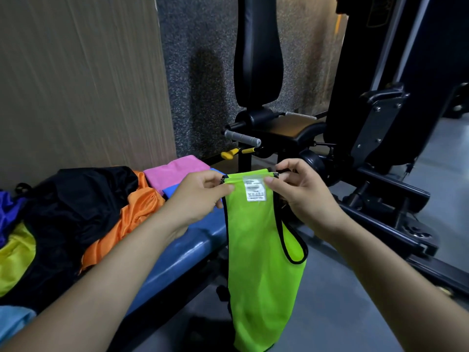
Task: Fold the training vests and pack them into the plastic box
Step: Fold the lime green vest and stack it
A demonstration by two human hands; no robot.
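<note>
One black exercise machine (342, 105) stands ahead of me. One blue padded surface (177, 255) at my left carries a heap of vests: one black (76, 207), one orange (132, 214), one yellow (15, 257), one purple (10, 212), plus one pink cloth (175, 174). One green vest (264, 262) hangs in the air beyond the surface's edge. My left hand (200, 196) and right hand (304, 191) each pinch its top hem, fingers clenched on the fabric. One white label (254, 189) sits between them.
</note>
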